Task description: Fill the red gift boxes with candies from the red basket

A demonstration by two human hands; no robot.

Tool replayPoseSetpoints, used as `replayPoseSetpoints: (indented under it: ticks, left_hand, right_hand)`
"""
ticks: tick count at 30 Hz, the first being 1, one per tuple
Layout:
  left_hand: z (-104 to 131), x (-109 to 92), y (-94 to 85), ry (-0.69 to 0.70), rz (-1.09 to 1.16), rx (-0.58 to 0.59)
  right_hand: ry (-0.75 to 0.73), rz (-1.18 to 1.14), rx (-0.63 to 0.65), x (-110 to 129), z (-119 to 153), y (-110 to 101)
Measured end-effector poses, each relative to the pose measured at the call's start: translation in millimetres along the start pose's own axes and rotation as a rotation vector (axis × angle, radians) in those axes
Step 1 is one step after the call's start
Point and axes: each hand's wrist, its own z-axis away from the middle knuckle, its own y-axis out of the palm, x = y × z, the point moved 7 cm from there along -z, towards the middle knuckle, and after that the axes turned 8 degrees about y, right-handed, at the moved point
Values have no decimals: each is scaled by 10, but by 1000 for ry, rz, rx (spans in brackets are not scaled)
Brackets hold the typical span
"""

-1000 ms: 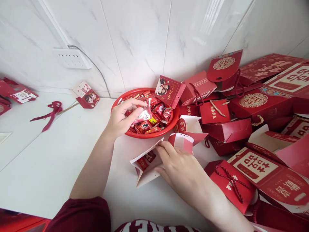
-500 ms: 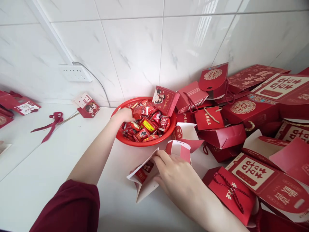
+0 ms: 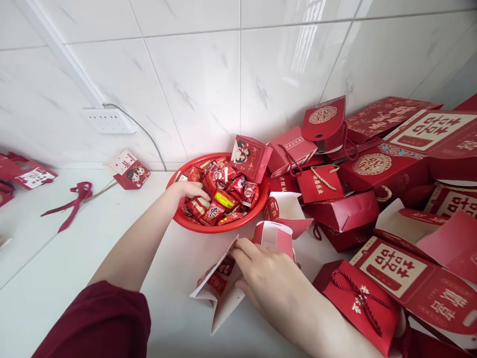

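My left hand (image 3: pixel 189 191) reaches over the near left rim of a red plastic basket (image 3: pixel 218 229) heaped with wrapped candies (image 3: pixel 223 199). Its fingers bend down on a red and pale wrapped candy (image 3: pixel 199 205); the fingertips are partly hidden. With my right hand (image 3: pixel 261 268) I pinch the wall of an opened paper gift box (image 3: pixel 227 303), fingers outside the top edge and thumb lower down. The box tilts with its mouth toward me, and red packets (image 3: pixel 219 281) show inside. A small red box (image 3: pixel 250 158) leans on the candies at the basket's back right.
Many red gift boxes (image 3: pixel 372 164) crowd the right side, some open, some with cord handles. An open box (image 3: pixel 274 233) stands just behind my right hand. At left lie a small box (image 3: pixel 130 171) and a dark red ribbon (image 3: pixel 76 199). A tiled wall with a socket (image 3: pixel 108 121) closes the back.
My left hand has drawn slightly back and lower in the basket, and the pale candy has shifted toward it. The right hand keeps its hold on the box. The view has shifted a little.
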Motion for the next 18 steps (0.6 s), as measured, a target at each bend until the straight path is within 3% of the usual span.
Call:
replayPoseSetpoints:
  ticks: [8,13,18]
  left_hand:
    - [-136,8,104,-187,-221,168]
    - [-153,77,228,-155,-232,300]
    - [-251,91,331,-45,-210,245]
  right_hand:
    - [-2,4,52,1,10,-53]
    - [-3,-22,62,-5,-3,-46]
    - [10,-100,125,-7,-11,-57]
